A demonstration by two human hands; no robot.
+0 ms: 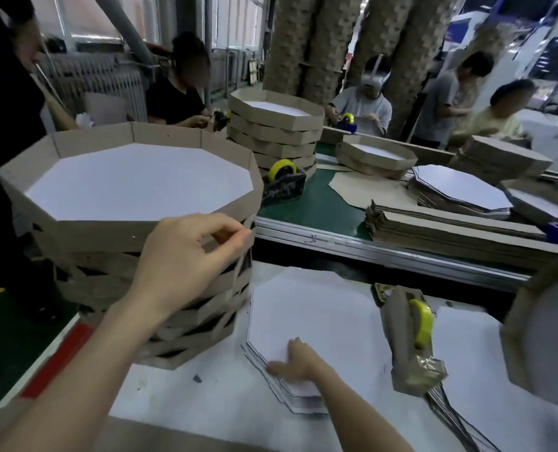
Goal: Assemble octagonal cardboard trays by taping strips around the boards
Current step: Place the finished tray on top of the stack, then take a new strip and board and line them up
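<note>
Head view, single frame.

Left hand [189,259]: raised against the near wall of the top tray [95,138], at its right-hand corner. Fingers curled, thumb and forefinger tips close together right at the corner. Cannot tell whether I am pinching the wall, something thin, or nothing.

Top tray sits on my stack of trays [205,327], which stands at the left end of the white table [205,402]. White base faces up with brown walls all round it. Trays beneath are rotated against one another, so the corners stick out unevenly.

Right hand [294,357]: motion-blurred, lying on the near-left edge of the stack of white octagonal boards [303,308]. Fingers look fairly straight and spread, thumb out to the left, nothing gripped.

Boards lie flat on the table just right of the tray stack. Tape dispenser [408,340], yellow roll, body wrapped in cardboard, stands just right of the boards.

Another tray [548,337] shows tilted at the right edge, partly out of frame.

Beyond the table, on the green belt [329,203]: a pile of brown cardboard strips [450,230], loose boards [460,187], a second dispenser [282,184] and a farther tray stack [271,132]. Other people are seated along the far side.
</note>
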